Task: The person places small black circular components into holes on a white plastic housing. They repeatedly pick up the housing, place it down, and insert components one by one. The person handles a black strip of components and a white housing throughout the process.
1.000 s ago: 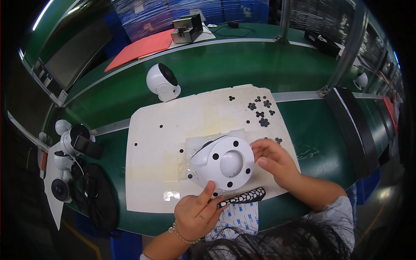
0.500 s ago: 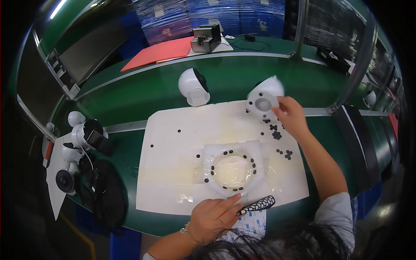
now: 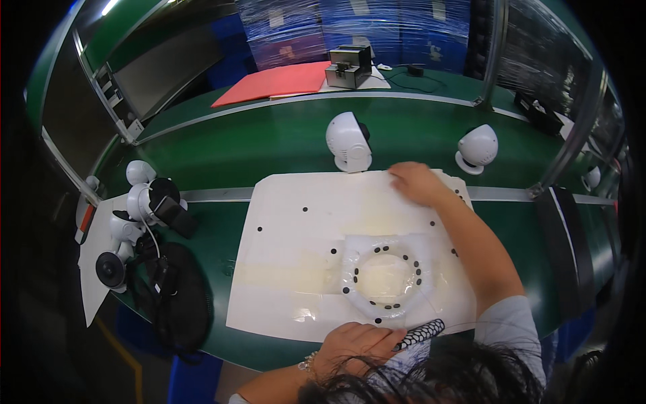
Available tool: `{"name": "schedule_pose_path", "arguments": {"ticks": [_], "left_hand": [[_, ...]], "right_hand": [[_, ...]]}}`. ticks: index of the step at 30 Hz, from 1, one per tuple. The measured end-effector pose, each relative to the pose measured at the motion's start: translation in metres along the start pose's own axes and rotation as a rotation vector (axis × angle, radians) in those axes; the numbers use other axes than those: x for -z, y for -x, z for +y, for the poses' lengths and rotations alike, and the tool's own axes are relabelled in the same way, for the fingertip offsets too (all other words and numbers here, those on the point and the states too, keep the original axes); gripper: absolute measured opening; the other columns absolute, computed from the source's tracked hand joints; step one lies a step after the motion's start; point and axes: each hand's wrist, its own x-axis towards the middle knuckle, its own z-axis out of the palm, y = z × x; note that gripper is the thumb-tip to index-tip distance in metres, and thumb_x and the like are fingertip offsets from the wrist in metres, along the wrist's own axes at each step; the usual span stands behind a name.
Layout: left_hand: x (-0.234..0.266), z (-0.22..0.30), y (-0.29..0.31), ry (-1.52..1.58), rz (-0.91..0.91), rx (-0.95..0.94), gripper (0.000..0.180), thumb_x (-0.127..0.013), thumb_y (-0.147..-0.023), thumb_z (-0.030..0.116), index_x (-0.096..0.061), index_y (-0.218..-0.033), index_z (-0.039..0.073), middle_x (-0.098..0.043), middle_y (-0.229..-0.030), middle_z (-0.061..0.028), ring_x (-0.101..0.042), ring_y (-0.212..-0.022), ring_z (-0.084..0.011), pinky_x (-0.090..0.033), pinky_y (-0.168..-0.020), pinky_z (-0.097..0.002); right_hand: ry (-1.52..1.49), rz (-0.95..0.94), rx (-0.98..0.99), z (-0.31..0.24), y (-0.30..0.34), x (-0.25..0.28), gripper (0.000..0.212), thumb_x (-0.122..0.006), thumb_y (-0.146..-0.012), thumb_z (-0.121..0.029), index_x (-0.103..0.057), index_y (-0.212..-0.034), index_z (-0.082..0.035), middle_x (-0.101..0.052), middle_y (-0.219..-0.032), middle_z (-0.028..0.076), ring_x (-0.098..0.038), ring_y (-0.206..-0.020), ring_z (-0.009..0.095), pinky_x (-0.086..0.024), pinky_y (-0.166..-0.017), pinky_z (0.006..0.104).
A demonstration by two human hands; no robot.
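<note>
My left hand [image 3: 360,345] at the near edge of the white board [image 3: 282,296] is closed round a tool with a black-and-white honeycomb-patterned handle [image 3: 422,332]; its tip is hidden. My right hand [image 3: 414,183] reaches over the board's far edge, fingers stretched leftward, with nothing visible in them. Left of it stands a white rounded camera [image 3: 344,138] on its round base; a second white camera [image 3: 479,146] stands farther right. A translucent square sheet with a ring-shaped opening [image 3: 350,259] lies on the board, small black round pads [image 3: 405,258] around the opening. My right forearm hides part of the board's right side.
Several white cameras [image 3: 140,205] and a black bag [image 3: 178,296] with cables crowd the left side. Behind the green bench [image 3: 256,141] are a red sheet [image 3: 276,84] and a metal case [image 3: 348,66]. Metal posts [image 3: 491,54] rise at right, near a dark strip [image 3: 565,249].
My right hand has let go of the white camera, which now stands on the bench at right, and has moved left. My left hand keeps the tool. The whole view has shifted slightly.
</note>
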Motion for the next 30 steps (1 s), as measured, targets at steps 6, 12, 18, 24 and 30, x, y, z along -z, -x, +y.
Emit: {"name": "schedule_pose_path", "arguments": {"ticks": [6,12,18,24,30], "left_hand": [[0.003,-0.006,-0.004,0.017,-0.034,-0.039,0.040,-0.073,-0.066,0.019,-0.061,-0.103,0.009,-0.060,-0.081,-0.0007,-0.060,-0.071,-0.0146,-0.047,-0.060,-0.0272],[0.001,-0.004,-0.004,0.039,-0.002,-0.060,0.039,-0.073,-0.066,0.018,-0.062,-0.102,0.008,-0.059,-0.078,-0.0004,-0.060,-0.069,-0.0150,-0.047,-0.058,-0.0264],[-0.003,-0.004,-0.002,0.009,0.008,-0.062,0.037,-0.074,-0.066,0.020,-0.062,-0.099,0.009,-0.060,-0.078,-0.0008,-0.060,-0.067,-0.0148,-0.047,-0.057,-0.0262],[0.004,0.004,-0.006,0.019,0.059,-0.061,0.040,-0.076,-0.064,0.028,-0.061,-0.098,0.011,-0.060,-0.076,-0.0014,-0.059,-0.063,-0.0172,-0.046,-0.055,-0.0276],[-0.003,-0.007,-0.005,0.095,0.118,-0.078,0.041,-0.075,-0.064,0.031,-0.060,-0.097,0.012,-0.057,-0.070,0.0001,-0.055,-0.058,-0.0172,-0.044,-0.052,-0.0277]], "right_hand": [[-0.171,-0.007,-0.119,-0.032,-0.046,-0.010,0.038,-0.053,-0.084,-0.035,-0.058,-0.108,-0.006,-0.054,-0.118,0.012,-0.039,-0.122,0.027,-0.030,-0.097,0.0389],[-0.855,0.340,-0.307,-0.005,-0.042,-0.016,0.033,-0.055,-0.085,-0.034,-0.058,-0.096,-0.003,-0.058,-0.096,0.011,-0.054,-0.088,0.020,-0.040,-0.078,0.0302],[-0.743,0.134,-0.227,-0.060,0.026,0.106,0.037,-0.057,-0.084,-0.038,-0.059,-0.088,-0.001,-0.058,-0.081,0.005,-0.054,-0.075,0.014,-0.042,-0.068,0.0304],[-0.551,-0.109,0.114,-0.125,0.068,0.162,0.044,-0.057,-0.081,-0.044,-0.059,-0.078,0.000,-0.056,-0.072,0.012,-0.055,-0.070,0.024,-0.043,-0.064,0.0334],[-0.391,-0.370,0.426,-0.141,0.074,0.137,0.047,-0.053,-0.081,-0.048,-0.059,-0.073,-0.002,-0.056,-0.073,0.015,-0.054,-0.072,0.032,-0.043,-0.067,0.0384]]}}
